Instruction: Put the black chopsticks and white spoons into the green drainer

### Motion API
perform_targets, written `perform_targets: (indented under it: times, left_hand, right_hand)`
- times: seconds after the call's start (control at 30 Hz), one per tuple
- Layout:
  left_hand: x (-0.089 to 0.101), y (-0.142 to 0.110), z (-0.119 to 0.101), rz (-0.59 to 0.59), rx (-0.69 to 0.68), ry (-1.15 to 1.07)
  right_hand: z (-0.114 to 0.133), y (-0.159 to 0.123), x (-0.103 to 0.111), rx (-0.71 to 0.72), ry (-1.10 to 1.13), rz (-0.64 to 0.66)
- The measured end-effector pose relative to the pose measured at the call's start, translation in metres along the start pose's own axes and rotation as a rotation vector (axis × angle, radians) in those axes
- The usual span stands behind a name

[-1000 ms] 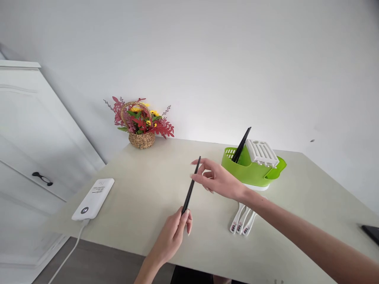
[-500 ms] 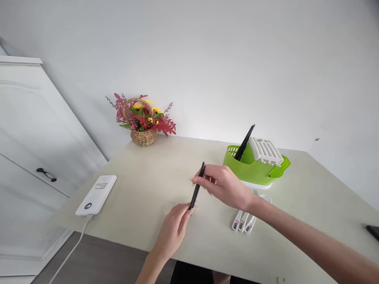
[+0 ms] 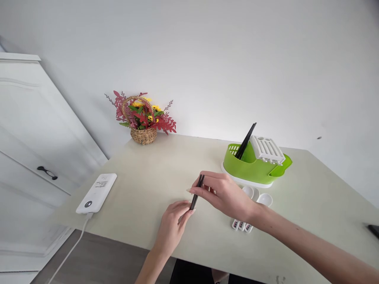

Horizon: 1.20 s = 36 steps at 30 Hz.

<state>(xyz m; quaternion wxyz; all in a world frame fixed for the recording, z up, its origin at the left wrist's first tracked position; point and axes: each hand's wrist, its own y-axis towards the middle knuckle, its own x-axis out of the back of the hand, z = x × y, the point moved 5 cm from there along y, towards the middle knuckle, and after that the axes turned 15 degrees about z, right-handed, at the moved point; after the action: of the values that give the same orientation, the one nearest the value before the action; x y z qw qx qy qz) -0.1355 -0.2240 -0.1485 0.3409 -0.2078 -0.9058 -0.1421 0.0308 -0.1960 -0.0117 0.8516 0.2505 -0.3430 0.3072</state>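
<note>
A pair of black chopsticks (image 3: 194,200) slants between my two hands above the table. My left hand (image 3: 174,221) is closed on their lower end, thumb and fingers pinching. Higher up, my right hand (image 3: 220,193) grips them near the top, its thumb and fingertips pressed round the sticks. Behind my right hand stands a green utensil holder (image 3: 247,167) with a white slotted top (image 3: 268,149) and a white base. Other black chopsticks (image 3: 245,142) lean in its left compartment. White spoons (image 3: 265,199) lie side by side under my right forearm, which hides their middles.
A wicker basket of artificial flowers (image 3: 143,136) stands at the table's back left. The white power bank (image 3: 97,192) lies at the left edge, its cable (image 3: 69,252) hanging down. A white cabinet (image 3: 26,157) is at far left, a dark object (image 3: 373,230) at far right.
My right hand has moved down along the chopsticks, closer to my left hand. The sticks look shorter and steeper toward me. More of the spoon bowls shows now.
</note>
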Motion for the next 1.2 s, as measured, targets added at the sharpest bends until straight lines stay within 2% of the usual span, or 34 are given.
perform_targets:
  times: [0.23,0.53,0.7,0.8,0.93,1.2]
  left_hand:
    - [0.007,-0.005,-0.001,-0.144,0.033,-0.013]
    - [0.010,-0.004,-0.008,-0.178,-0.023,-0.022]
    - [0.009,-0.004,-0.006,-0.152,-0.036,-0.044]
    - [0.007,-0.004,-0.005,-0.111,-0.037,-0.082]
    - [0.005,-0.003,-0.004,-0.063,-0.020,-0.137]
    - [0.002,-0.002,-0.002,-0.006,0.021,-0.164]
  right_hand:
    - [0.002,0.000,-0.002,-0.023,0.027,-0.014]
    - [0.009,0.000,-0.004,-0.038,-0.001,-0.008]
    - [0.020,-0.006,0.015,-0.030,-0.027,-0.076]
    - [0.027,-0.010,0.023,-0.051,-0.053,-0.046]
    - [0.033,-0.019,0.026,-0.077,-0.077,-0.004]
    - [0.036,-0.027,0.026,-0.135,-0.093,-0.029]
